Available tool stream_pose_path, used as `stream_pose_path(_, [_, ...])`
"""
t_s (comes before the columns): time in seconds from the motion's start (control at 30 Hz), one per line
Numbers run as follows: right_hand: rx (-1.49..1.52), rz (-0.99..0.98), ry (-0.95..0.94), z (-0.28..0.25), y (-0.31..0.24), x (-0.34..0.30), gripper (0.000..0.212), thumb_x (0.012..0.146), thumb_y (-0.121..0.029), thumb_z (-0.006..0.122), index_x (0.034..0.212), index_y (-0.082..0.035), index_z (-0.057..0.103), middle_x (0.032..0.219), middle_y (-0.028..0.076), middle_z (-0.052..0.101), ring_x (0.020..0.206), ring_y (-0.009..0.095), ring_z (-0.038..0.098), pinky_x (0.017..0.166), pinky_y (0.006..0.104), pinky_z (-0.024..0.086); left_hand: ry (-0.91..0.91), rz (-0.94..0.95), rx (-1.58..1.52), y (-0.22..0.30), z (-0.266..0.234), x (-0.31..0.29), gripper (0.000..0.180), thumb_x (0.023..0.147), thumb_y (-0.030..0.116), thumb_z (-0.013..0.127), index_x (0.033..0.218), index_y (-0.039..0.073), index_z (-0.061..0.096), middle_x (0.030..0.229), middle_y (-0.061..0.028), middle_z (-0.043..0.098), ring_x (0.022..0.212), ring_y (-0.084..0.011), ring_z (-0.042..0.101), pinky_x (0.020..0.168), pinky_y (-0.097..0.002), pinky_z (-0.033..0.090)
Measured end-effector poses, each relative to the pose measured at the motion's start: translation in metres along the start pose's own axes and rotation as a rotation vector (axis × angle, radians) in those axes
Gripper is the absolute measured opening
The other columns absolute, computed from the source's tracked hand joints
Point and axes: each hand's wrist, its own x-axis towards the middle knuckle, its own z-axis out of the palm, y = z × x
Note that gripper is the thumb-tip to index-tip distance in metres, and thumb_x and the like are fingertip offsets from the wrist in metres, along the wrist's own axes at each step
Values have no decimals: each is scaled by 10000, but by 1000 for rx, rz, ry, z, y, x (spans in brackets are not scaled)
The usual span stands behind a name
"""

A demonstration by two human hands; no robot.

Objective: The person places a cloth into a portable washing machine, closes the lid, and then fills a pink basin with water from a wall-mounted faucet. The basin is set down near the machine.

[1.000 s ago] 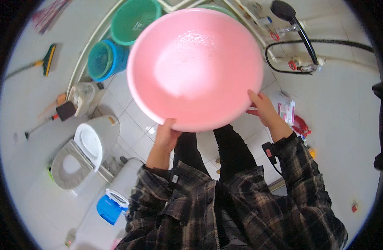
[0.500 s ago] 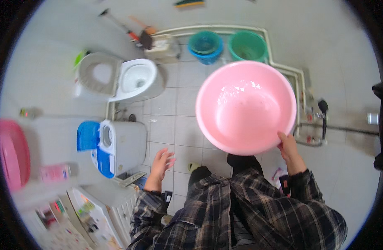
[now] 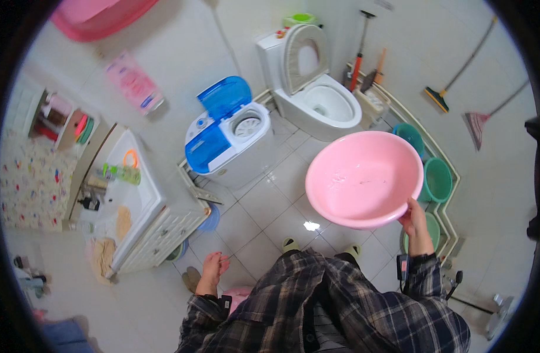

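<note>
My right hand (image 3: 415,223) grips the near right rim of a large round pink basin (image 3: 364,185), its fingers wrapped over the edge. The basin hangs above the tiled floor, its inside facing up, and a few shiny wet streaks and small dark specks show in its bottom. My left hand (image 3: 213,272) is held low on the left, holding nothing, its fingers loosely apart. Nearest to that hand are the white vanity cabinet (image 3: 164,238) and a pair of brown slippers (image 3: 192,279) on the floor.
Ahead stand a small twin-tub washing machine (image 3: 235,141) with blue lids raised and a toilet (image 3: 326,103) with its lid up. Green buckets (image 3: 437,179) line the pipes at right. A sink (image 3: 142,200) with bottles is at left; brushes (image 3: 437,99) hang on the right wall.
My view has swung to the left, bringing the sink and cabinet into sight. The basin stays in my right hand, and my left hand remains empty, now lower beside my body.
</note>
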Motion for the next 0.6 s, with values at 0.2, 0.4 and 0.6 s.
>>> stream_pose_path(0.2, [-233,34,-197,165,-23,50,427,972,-269,470,1264,41,477,1182,178,590,1030,290,611,865,460,508,33,39,-193,-5,-26,-7,363,910,240,511,1220,61,447,1086,-147,591,872,-251,617,731,-355,524])
stream_pose_path(0.4, [-473,-101,-259,309,-51,90,434,967,-283,499,1246,49,485,1141,176,601,967,298,619,823,467,518,182,-17,-348,-33,-55,-13,388,913,242,513,1250,61,449,1090,-158,583,872,-256,610,722,-353,525])
stream_pose_path(0.6, [-840,-341,-218,448,-71,144,368,911,-311,575,981,50,595,776,169,637,555,247,607,501,390,480,365,14,-568,-58,-52,-28,403,917,247,516,1263,53,449,1056,-151,595,849,-239,609,710,-342,525])
